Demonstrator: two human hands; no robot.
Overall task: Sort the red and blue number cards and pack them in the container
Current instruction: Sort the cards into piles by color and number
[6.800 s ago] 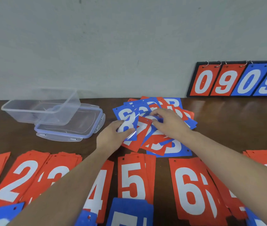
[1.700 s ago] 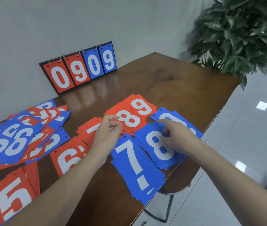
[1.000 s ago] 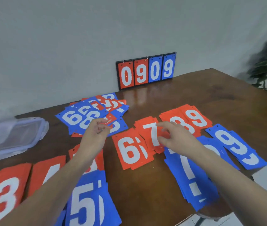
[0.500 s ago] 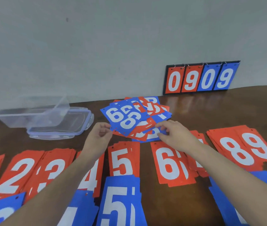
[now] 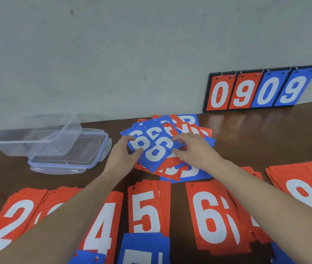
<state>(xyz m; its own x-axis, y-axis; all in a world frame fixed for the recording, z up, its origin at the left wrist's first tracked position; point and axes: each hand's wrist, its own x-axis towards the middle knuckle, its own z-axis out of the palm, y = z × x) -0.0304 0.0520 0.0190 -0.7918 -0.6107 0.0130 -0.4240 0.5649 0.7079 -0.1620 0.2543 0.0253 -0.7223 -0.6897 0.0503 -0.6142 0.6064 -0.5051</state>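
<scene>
Hands met over the mixed pile (image 5: 170,149) of red and blue number cards at the far middle of the tabletop (image 5: 246,141). The left hand (image 5: 122,155) pinched the near-left edge of a blue 8 card (image 5: 156,152), thumb on top and fingers curled beneath, so its grip was closed on that card. The right hand (image 5: 193,149) lay just right of it, fingers bent onto the card's far-right corner and thumb toward the cards below; whether it truly pinched the card or only pressed on it was hard to tell. Left of the left grip sat the clear container (image 5: 35,140), tilted on its lid (image 5: 69,161). Nearer than both grips lay sorted red stacks, among them the red 5 stack (image 5: 147,208) and red 6 stack (image 5: 212,216). Half a second earlier both hands had hovered at the pile's near edge with no card lifted; now the blue 8 was raised off the pile.
</scene>
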